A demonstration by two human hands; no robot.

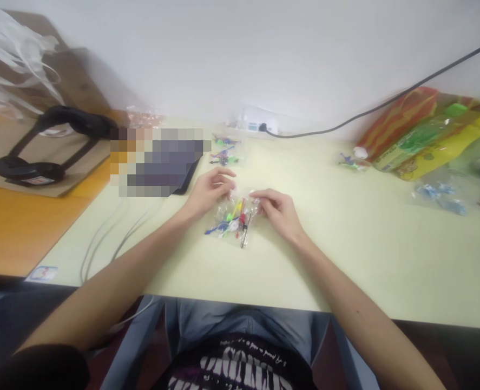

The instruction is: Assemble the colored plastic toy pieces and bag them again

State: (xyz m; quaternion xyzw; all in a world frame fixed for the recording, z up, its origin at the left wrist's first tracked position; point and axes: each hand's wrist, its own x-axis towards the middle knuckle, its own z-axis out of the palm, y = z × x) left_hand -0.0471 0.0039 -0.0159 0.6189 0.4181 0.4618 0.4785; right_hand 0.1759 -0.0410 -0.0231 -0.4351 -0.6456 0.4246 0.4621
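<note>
A clear plastic bag of small coloured plastic pieces lies at the middle of the pale table. Blue, green, yellow, red, white and black parts show through the film. At the bag's top left corner, my left hand has its thumb and fingertips closed on the film, the other fingers curled loosely. My right hand pinches the top right corner between thumb and index finger. Just beyond my left hand, more small bags of coloured pieces lie on the table.
A dark tablet-like device, partly pixelated, lies left of my hands, near white cables. A black frame-shaped object rests on cardboard at far left. A power strip stands by the wall. Snack packages and small bags sit at right.
</note>
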